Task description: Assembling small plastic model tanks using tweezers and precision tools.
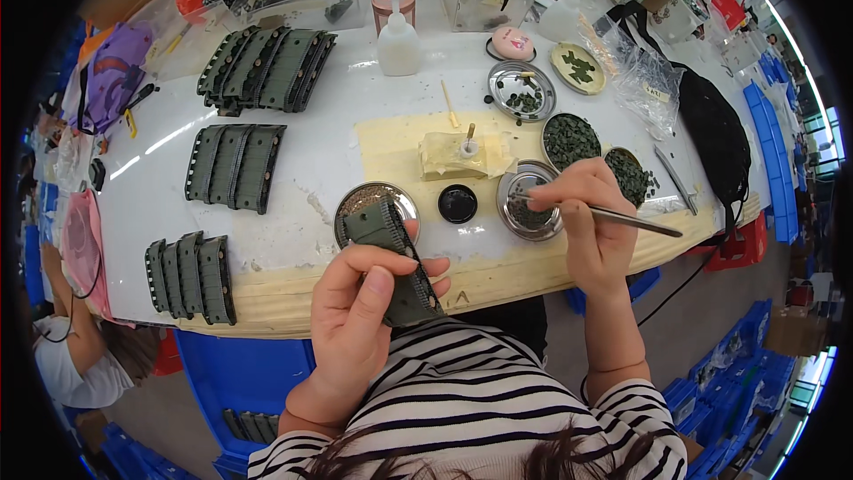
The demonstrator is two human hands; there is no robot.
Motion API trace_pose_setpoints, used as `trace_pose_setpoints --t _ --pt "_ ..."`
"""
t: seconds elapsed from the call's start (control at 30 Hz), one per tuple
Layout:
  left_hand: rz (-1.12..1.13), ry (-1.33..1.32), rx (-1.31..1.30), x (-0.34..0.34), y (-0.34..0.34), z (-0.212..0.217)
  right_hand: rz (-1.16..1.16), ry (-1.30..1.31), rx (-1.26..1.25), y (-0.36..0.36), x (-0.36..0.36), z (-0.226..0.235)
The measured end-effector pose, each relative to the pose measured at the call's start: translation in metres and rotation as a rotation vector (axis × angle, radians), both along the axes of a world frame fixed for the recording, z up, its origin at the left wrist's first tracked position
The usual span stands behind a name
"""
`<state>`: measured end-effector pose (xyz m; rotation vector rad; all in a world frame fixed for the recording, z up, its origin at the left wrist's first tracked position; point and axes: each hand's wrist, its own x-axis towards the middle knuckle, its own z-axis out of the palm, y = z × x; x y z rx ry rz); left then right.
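My left hand (342,324) is closed round a dark green ribbed panel (373,226), held tilted in front of my striped shirt. One end of the panel overlaps a round metal dish (410,207) of small brownish pieces. In my right hand (591,231) is a pair of metal tweezers (641,223), gripped between thumb and fingers. Their tips reach over a second metal dish (504,200) with small dark bits in it; whether they pinch a piece is too small to tell. Between the two dishes stands a small black round pot (458,204).
Several matching green panels (235,167) lie in stacks at left. Dishes of dark green pieces (570,140) stand at right, near loose tweezers (675,180). A tape-covered block (444,156) and a white squeeze bottle (398,46) are farther back. Another person (84,364) sits at far left.
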<state>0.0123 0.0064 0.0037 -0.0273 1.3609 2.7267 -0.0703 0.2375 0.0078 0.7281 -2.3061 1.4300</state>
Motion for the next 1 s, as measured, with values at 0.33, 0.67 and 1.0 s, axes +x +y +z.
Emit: trace_pose_setpoints --t 0.33,0.67,1.0 --pt "-0.295 -0.125 0.281 -0.01 0.008 -0.002 0.281 0.399 0.196 -0.043 0.024 0.021" --pt "-0.194 -0.077 0.189 -0.011 0.012 -0.003 0.371 -0.023 -0.121 -0.047 0.026 0.018" --pt "-0.172 -0.029 0.078 -0.011 0.013 -0.001 0.395 -0.247 -0.24 -0.046 0.024 0.019"
